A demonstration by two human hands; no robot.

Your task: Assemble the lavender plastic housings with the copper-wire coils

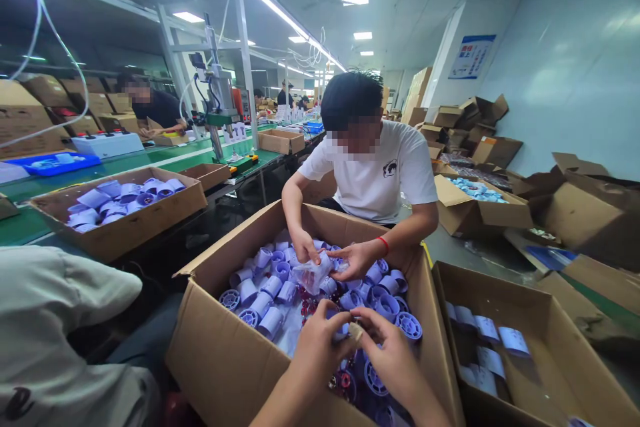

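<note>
— Item 1?
— Small tan piece (356, 331), pinched between left hand (316, 347) and right hand (395, 357), fingers of both clenched on it, held over the big carton (225, 360) so drops land inside.
— Around?
— Lilac cylinders (273, 283); co-worker's hands (330, 257) opposite, crowding the carton; second carton (560, 347) right.

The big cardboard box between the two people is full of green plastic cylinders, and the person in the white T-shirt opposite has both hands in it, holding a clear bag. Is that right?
Not quite: the head view shows the plastic cylinders in the big cardboard box are pale purple-blue, not green. The rest holds: the person in the white T-shirt opposite has both hands in the box, on a clear bag.
</note>
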